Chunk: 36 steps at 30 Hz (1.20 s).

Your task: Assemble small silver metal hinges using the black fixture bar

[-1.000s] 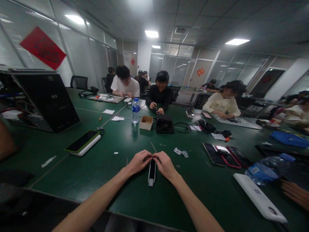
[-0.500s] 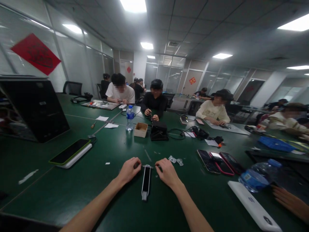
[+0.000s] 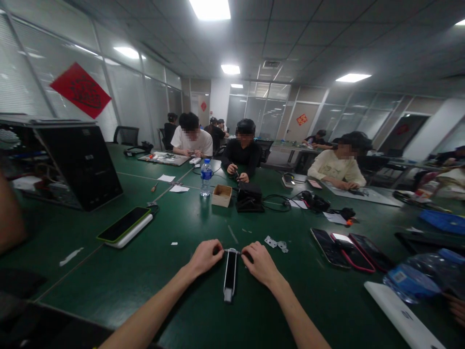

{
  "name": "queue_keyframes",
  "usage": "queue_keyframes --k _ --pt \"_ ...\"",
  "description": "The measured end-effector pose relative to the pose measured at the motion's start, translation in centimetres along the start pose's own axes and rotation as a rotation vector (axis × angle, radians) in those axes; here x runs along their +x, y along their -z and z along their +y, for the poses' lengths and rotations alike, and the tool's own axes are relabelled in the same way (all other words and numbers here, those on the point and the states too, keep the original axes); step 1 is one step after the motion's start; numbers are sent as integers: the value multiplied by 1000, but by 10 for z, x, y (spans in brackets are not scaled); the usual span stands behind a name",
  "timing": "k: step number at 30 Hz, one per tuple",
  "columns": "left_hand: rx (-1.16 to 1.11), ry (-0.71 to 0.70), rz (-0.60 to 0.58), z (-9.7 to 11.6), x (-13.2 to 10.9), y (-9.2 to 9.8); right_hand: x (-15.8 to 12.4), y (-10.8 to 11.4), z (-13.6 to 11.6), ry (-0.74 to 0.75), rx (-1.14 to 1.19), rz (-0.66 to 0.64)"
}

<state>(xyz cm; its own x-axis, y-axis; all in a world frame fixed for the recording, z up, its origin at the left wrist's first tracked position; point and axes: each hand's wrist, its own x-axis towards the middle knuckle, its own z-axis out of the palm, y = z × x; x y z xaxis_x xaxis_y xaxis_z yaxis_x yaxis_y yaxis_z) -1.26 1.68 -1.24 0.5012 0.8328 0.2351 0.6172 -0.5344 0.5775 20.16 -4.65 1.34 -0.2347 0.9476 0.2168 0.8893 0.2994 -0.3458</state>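
Note:
On the green table (image 3: 174, 291) in front of me lies a long narrow device (image 3: 229, 276), with a pale frame and a black middle strip. Its far end sits between my two hands. My left hand (image 3: 208, 257) is closed, thumb and fingers pinched beside the left far corner. On the other side, my right hand (image 3: 259, 261) is curled with its fingertips against the right far corner. Something thin and dark shows at both corners by the fingertips, too small to name. Small metal plates (image 3: 276, 244) with holes lie just beyond my right hand.
Left stand a phone on a white slab (image 3: 125, 228) and an opened computer case (image 3: 80, 165). Ahead are a water bottle (image 3: 206, 179), a cardboard box (image 3: 222, 195) and a black stand (image 3: 250, 198). Right lie several phones (image 3: 343, 249), a tipped bottle (image 3: 414, 276) and a white case (image 3: 403, 315). People sit opposite.
My view has turned left, so everything sits further right in the picture. The hands stay at the device's far end. A small ring seen by the right hand is out of sight now.

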Motion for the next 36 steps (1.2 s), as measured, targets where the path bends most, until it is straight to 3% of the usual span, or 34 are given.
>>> queue_keyframes --k 36 --pt "83 -122 -66 -3 0 -3 2 -17 13 108 -15 89"
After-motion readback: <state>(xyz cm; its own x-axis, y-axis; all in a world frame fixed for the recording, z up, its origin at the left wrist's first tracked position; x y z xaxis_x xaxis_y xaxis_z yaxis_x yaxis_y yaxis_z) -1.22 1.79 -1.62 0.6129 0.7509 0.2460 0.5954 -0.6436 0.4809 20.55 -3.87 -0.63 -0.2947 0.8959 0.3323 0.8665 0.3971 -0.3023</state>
